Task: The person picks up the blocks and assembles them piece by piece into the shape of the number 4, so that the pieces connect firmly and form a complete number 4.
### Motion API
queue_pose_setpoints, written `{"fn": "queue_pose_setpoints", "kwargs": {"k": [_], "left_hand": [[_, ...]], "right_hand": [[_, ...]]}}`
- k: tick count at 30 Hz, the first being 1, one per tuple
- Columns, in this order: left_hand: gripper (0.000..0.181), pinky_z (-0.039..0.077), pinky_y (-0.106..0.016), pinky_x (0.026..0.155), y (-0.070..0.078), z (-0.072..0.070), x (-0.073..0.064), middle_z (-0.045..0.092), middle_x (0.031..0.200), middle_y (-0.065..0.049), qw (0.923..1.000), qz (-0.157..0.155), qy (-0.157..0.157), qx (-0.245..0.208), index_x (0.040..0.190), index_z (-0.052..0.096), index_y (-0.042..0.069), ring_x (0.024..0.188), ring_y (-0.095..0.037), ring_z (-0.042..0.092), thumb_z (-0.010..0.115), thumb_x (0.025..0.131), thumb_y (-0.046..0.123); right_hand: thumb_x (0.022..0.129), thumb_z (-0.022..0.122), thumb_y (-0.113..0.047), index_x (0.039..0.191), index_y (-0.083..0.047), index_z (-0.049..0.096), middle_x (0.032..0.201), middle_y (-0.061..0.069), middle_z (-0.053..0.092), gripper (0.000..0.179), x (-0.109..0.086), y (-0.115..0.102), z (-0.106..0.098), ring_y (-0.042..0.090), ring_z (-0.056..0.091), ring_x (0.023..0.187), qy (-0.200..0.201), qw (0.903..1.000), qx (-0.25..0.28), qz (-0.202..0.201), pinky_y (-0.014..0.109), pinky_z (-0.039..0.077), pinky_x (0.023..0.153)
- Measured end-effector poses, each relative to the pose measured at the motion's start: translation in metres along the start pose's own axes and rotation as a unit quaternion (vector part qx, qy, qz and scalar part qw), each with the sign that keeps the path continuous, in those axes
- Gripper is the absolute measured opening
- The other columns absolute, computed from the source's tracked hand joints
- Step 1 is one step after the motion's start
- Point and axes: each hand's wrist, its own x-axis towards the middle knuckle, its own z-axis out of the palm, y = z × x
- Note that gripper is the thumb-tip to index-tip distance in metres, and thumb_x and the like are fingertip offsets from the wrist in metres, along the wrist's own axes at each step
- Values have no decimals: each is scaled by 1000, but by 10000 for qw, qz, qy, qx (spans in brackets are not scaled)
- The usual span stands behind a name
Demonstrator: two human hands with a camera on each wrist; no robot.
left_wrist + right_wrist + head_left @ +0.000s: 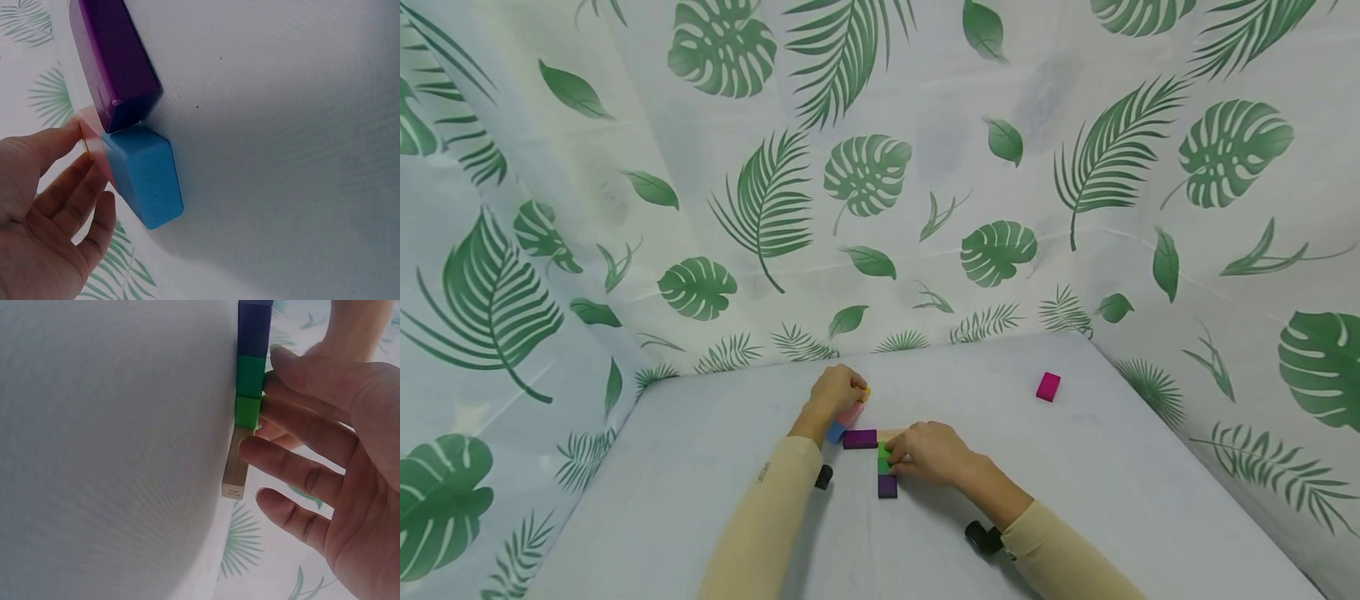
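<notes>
At the far end of a bent row of blocks, my left hand (835, 392) pinches a yellow block (867, 394) with thumb and fingertips. Right by it lie a pink block (850, 415) and a blue block (147, 178); a purple block (860, 439) adjoins the blue one. My right hand (936, 452) has its fingers spread along the row's right side, fingertips at the light green block (247, 412) and the plain wooden block (235, 464). A dark green block (250, 375) and a dark violet block (887, 487) continue that line toward me.
A magenta block (1048, 387) lies alone at the back right of the white-covered table (625, 500). Leaf-printed curtains (925, 250) hang behind and at both sides. Black wrist cameras (981, 537) sit under the sleeves.
</notes>
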Motion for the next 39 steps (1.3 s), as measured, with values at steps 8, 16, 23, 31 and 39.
{"fn": "queue_pose_setpoints", "kwargs": {"k": [8,16,23,31,39], "left_hand": [[16,58,-42,89,1,1,-1,79,102,-2,10000,-15,-23,30,109,82,12,97,-21,71,73,98,18],[14,58,-42,88,1,1,-1,79,103,-1,9999,-50,5,127,106,83,14,97,-21,71,76,96,21],[14,58,-41,88,2,-1,-2,79,105,-1,9998,-41,-17,194,106,83,15,100,-22,71,76,96,21],[12,57,-41,86,2,-3,-2,78,105,-1,9994,81,-113,309,104,83,15,98,-21,70,77,94,20],[9,55,-40,81,6,-5,-3,76,99,-1,9986,163,-154,473,99,82,15,90,-18,66,79,92,19]], "right_hand": [[90,82,-33,100,-19,86,119,-4,78,18,0,1,1,18,74,107,19,10000,12,-30,39,59,89],[90,82,-34,101,-20,86,119,-5,78,18,1,2,2,18,74,108,-21,10000,-27,30,40,59,90],[89,83,-34,101,-20,86,119,-5,78,18,1,2,3,18,74,107,11,10000,-41,12,39,59,90],[90,82,-32,101,-19,85,119,-4,78,18,1,2,2,19,74,108,-43,9999,81,47,40,59,92],[90,82,-33,101,-19,85,120,-5,78,18,0,3,2,18,74,108,-15,10000,5,23,40,59,92]]}}
